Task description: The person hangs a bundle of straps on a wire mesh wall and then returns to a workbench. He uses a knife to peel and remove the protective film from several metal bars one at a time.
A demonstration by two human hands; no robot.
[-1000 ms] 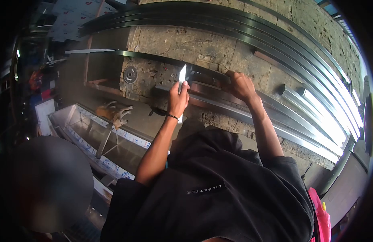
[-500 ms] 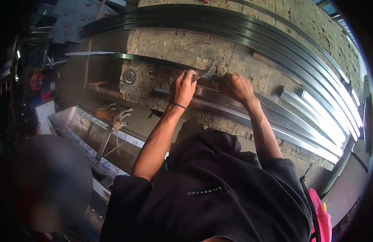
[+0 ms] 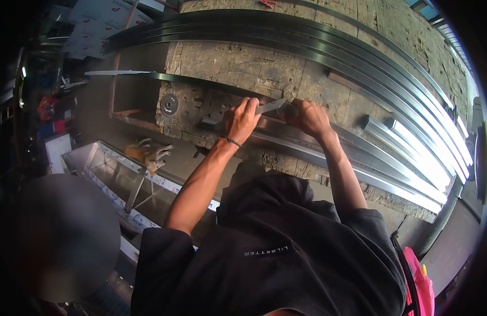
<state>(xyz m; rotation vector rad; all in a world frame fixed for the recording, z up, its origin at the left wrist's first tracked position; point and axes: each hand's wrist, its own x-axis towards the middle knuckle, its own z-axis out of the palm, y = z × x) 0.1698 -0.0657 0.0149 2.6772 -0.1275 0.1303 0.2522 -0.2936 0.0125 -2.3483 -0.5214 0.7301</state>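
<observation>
My left hand (image 3: 241,120), with a dark beaded bracelet at the wrist, is closed on a flat grey metal piece (image 3: 271,106) with a pointed end. The piece reaches from my fingers toward the right hand, above a long metal strip (image 3: 201,81) on the bench. My right hand (image 3: 312,119) is curled close to the tip of the piece, fingers pointing down and away. Whatever lies within its grip is hidden by the fingers. Beneath both hands run shiny metal channels (image 3: 285,139) along the near side of the bench.
A worn wooden bench (image 3: 227,60) carries long metal profiles (image 3: 285,34) at the back. A dark round disc (image 3: 170,104) lies at its left end. On the floor, a dog (image 3: 148,154) is beside a metal frame (image 3: 96,174). A dark rounded shape (image 3: 64,237) blocks the lower left.
The flat metal piece has turned, now showing a broader face and lying less steeply. My left hand has shifted slightly downward in view; the right hand has barely moved.
</observation>
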